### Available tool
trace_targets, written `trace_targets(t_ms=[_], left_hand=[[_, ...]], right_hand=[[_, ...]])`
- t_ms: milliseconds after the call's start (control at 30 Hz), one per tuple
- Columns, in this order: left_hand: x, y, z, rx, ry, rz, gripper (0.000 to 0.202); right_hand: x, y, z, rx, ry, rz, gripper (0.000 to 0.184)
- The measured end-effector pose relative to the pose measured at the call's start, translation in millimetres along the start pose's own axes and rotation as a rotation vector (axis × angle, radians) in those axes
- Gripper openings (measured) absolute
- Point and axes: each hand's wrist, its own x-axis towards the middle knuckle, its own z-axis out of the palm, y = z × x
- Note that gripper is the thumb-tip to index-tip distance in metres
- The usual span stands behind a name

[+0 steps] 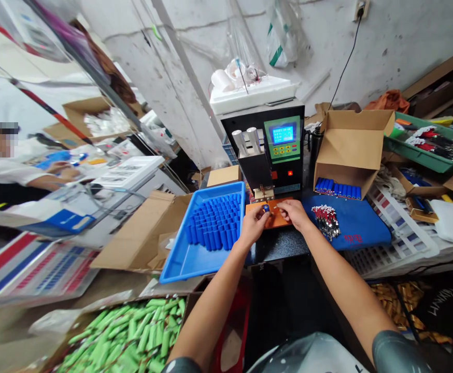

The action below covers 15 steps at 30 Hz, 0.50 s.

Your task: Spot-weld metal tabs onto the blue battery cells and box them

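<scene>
Smudged, dark-speckled whitish wall

Bright even light, blurred stretched edges, sharper centre, glowing blue screen

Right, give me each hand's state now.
Left hand: closed, holding a blue cylinder.
Right hand: pinched closed; anything held is too small to tell.

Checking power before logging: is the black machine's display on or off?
On: the display glows blue with pale text; a red light below also glows.
</scene>
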Motion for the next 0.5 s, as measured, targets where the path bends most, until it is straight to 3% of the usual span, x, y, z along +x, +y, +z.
trace_targets(t_ms=[200,500], left_hand=[[2.5,-1.3,0.4,-0.041,-0.054,-0.011,0.02],[1.8,-12.0,8.9,0.038,-0.001,0.023,0.028]], right_hand=[[1.5,2.1,1.9,-0.028,0.041,-0.015,0.03],[4.0,3.6,15.8,-0.115,0.097,-0.121,0.031]])
